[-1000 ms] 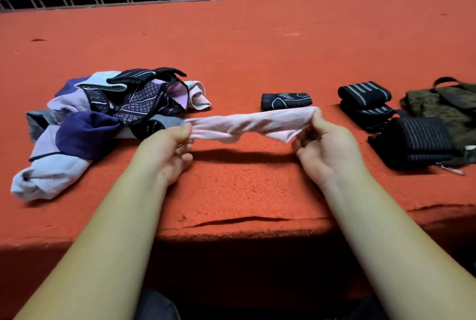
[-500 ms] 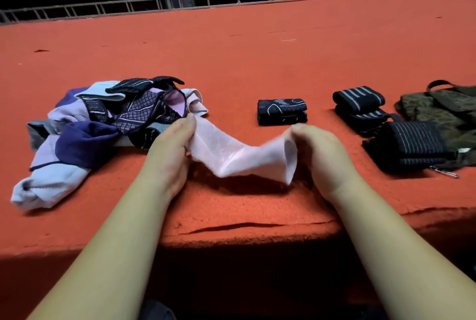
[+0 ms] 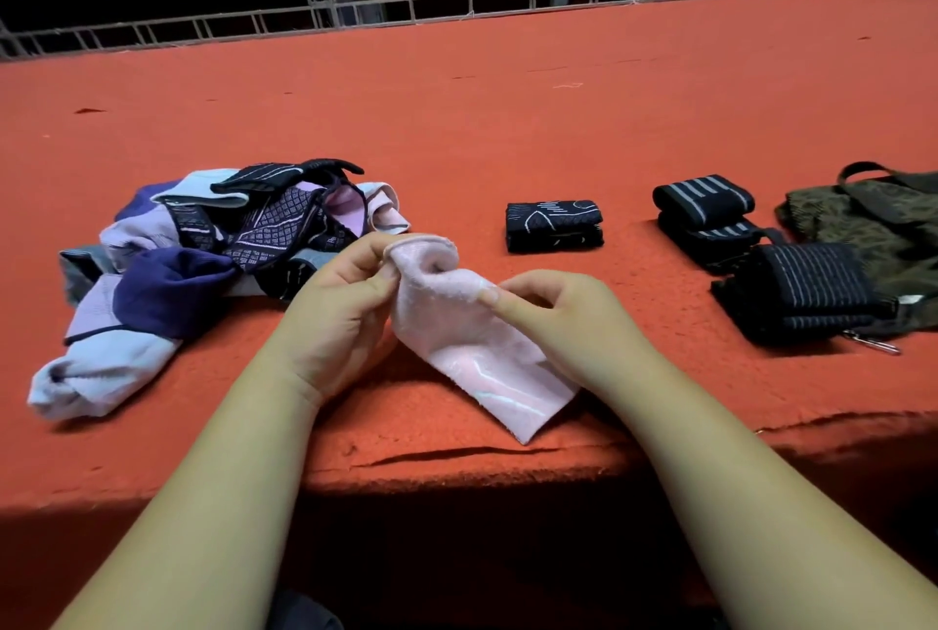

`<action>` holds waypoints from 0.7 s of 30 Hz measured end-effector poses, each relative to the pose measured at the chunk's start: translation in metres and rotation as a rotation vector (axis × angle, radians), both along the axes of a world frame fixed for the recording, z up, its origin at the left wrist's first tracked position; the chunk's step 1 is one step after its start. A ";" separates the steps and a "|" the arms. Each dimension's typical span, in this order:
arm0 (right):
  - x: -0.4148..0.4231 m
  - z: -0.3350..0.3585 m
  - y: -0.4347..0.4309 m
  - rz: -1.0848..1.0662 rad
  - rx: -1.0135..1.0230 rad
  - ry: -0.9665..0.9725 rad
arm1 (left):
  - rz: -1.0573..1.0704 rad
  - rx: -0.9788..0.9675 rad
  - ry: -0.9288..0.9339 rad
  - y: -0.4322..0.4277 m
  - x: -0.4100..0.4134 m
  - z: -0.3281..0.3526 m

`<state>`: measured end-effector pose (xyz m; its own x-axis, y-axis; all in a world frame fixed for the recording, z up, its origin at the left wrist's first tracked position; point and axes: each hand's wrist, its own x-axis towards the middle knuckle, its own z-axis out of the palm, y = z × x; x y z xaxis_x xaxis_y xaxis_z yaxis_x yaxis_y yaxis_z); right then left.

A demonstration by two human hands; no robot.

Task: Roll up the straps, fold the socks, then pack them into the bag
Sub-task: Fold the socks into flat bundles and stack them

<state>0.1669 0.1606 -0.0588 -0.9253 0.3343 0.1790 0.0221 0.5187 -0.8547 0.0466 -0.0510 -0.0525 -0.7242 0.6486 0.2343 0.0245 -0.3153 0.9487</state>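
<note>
- Where the red carpeted platform (image 3: 507, 122) drops off at its front lip (image 3: 457, 469), both hands work just behind that edge, and the forearms cross over it from below.
- A broad stretch of carpet runs from the row of items back to a metal railing (image 3: 406, 10) along the far edge.
- The pink sock (image 3: 457, 330) is held at the centre, between the pile of socks (image 3: 167, 284) on the left and the folded black sock (image 3: 554, 226) on the right.
- Its long axis runs diagonally. The upper end curls over by the left hand's fingers, and the free end points down and to the right, close to the front lip.
- The left hand (image 3: 340, 320) pinches the sock's upper end between thumb and curled fingers.
- The right hand (image 3: 563, 320) has its thumb tip pressed on the sock's right side. Its fingers are curled in behind, and how they meet the fabric cannot be made out.
- Open carpet separates the right hand from the folded black sock.
- Further right, well apart from the hands, lie two rolled straps (image 3: 703, 203), one striped roll behind and a darker one nearer the front.
- The olive bag (image 3: 873, 223) sits at the right border, touching the nearer roll.
- The pile of socks lies just beside the left wrist.
</note>
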 end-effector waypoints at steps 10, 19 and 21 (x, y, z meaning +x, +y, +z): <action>0.001 0.016 -0.009 -0.102 0.489 0.268 | 0.381 -0.322 0.371 -0.009 0.000 0.026; 0.003 0.013 -0.021 -0.018 0.578 0.310 | 0.551 -0.536 0.620 0.015 0.012 0.030; 0.004 0.011 -0.019 -0.020 0.539 0.332 | 0.638 -0.477 0.516 0.013 0.004 0.028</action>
